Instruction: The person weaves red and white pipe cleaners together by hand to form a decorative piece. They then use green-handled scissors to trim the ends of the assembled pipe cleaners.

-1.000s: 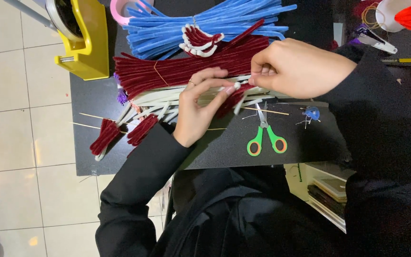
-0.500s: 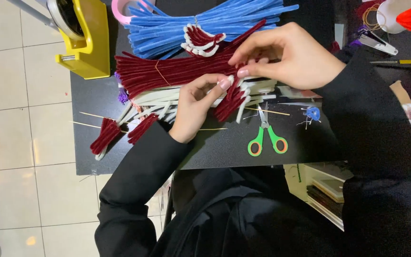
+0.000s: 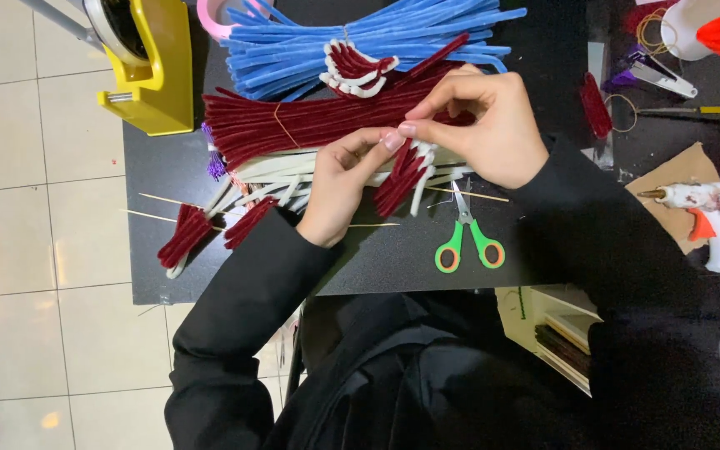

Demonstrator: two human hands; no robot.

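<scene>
A folded cluster of dark red and white pipe cleaners hangs between both hands just above the green-handled scissors, over the middle of the black bench. The left hand pinches the cluster's top from the side away from the scissors, and the right hand meets it fingertip to fingertip, both clamped on the same bend. The loops look springy, so a loosened pinch could let them fan open and slide out of the fold; the scissors' points lying right under the cluster could also snag a dangling end. Beyond the scissors lie a banded bundle of dark red pipe cleaners, then a blue bundle carrying a finished red and white piece. Further from the scissors, at the bench's left edge, two more folded pieces lie on thin wooden skewers; a yellow tape dispenser sits at that corner. A hot glue gun rests on cardboard to the scissors' right. Pale floor tiles surround the bench.
</scene>
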